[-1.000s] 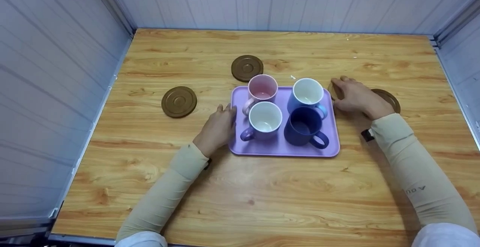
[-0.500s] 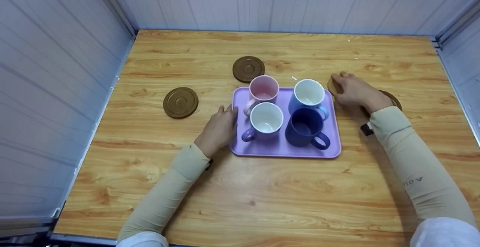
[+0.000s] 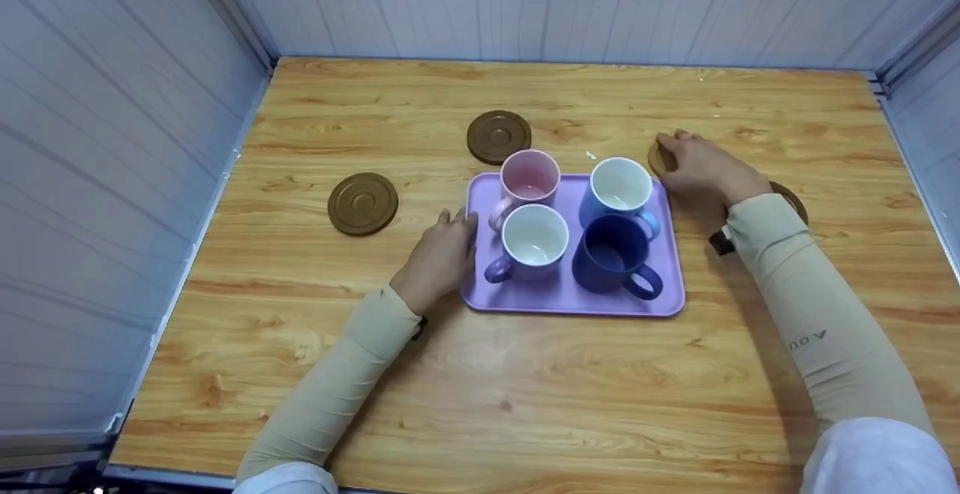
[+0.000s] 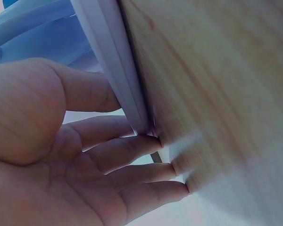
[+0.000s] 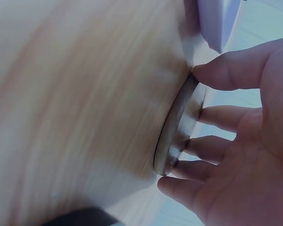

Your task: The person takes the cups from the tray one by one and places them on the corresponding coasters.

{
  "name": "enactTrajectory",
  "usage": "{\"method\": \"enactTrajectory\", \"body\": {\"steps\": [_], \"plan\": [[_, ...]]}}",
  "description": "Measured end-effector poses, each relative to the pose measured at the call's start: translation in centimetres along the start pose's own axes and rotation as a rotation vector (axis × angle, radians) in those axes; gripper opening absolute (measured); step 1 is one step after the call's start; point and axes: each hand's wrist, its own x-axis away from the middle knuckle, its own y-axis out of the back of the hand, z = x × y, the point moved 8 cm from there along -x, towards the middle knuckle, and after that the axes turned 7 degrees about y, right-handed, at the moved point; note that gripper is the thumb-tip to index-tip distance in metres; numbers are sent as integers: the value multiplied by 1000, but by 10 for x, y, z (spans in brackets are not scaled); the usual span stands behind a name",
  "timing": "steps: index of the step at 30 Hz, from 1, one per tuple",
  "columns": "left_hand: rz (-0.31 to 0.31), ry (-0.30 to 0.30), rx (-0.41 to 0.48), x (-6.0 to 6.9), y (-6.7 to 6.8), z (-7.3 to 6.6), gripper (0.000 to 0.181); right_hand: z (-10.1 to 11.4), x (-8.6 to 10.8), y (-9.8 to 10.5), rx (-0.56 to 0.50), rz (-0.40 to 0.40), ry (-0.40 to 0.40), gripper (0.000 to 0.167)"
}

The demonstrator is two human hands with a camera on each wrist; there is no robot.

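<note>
In the head view my right hand (image 3: pixel 703 168) spans a round brown coaster (image 3: pixel 658 159) on the table, right behind the tray's far right corner. The right wrist view shows the thumb and little finger at opposite sides of that coaster (image 5: pixel 177 125), other fingertips on its top. Against the left rim of the purple tray (image 3: pixel 570 300) rests my left hand (image 3: pixel 442 254), fingers fairly straight, fingertips down at the table. The tray carries a pink mug (image 3: pixel 529 175), a light blue mug (image 3: pixel 619 187), a purple mug with white inside (image 3: pixel 534 243) and a dark blue mug (image 3: pixel 611 254).
One brown coaster (image 3: pixel 363 204) lies left of the tray and another brown coaster (image 3: pixel 499 136) behind it. A further coaster (image 3: pixel 791 202) is partly hidden under the right wrist. Pale panels (image 3: pixel 510 7) wall the wooden table (image 3: pixel 480 404) at the back and sides.
My right hand has slid the coaster away toward the back of the table and slightly left, uncovering less of the far right coaster's left side. The left hand and tray stay put.
</note>
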Motion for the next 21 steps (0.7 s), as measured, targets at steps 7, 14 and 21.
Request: {"method": "enactTrajectory", "body": {"steps": [7,14,21], "plan": [[6,7,17,-1,0,0,33,5,-11,5,-21,-3,-1,84],[-8,-2,23,-2,0,0,30,11,-18,8,-14,-12,-21,82],[15,15,9,-1,-2,2,39,21,-31,12,-5,-29,24,85]]}}
